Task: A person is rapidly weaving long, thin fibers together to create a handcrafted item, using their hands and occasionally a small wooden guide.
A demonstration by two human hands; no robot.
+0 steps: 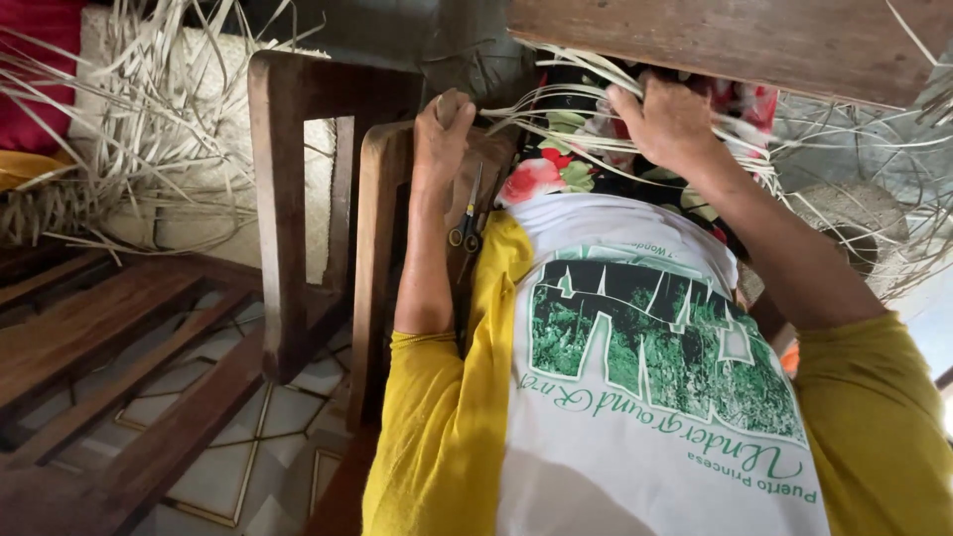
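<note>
1. Sprawling at the far left, a heap of dried palm strips (149, 129) fanned over the wooden bench frame (119, 357); loose ends stuck out over the slats, and a sleeve brushing them could have dragged the pile down onto the tiled floor (248, 467).

2. Next came the upright wooden post (283, 208) of the frame, with the chair arm (382, 248) beside it. The left hand (440, 134) was clenched over the top end of that arm, thumb up, gripping the wood rather than any strip.

3. Small scissors (467, 226) hung points-down just beside the left forearm, against the chair arm. I judged this the main risk: a jolt of the arm could have knocked them loose, or the blades could have nicked the forearm.

4. Pale weaving strips (556, 104) ran between the two hands across the floral cloth (556, 164) on the lap. Pulled hard, thin dry strips of this sort would likely split or crease.

5. The right hand (667, 121) was closed around a bunch of those strips, just under the edge of the wooden plank (735, 40). Knuckles sat close to that edge, so a sharp upward tug could have scraped them.

6. More stray strips (874, 149) curled at the right, liable to tangle with the held bunch.
</note>
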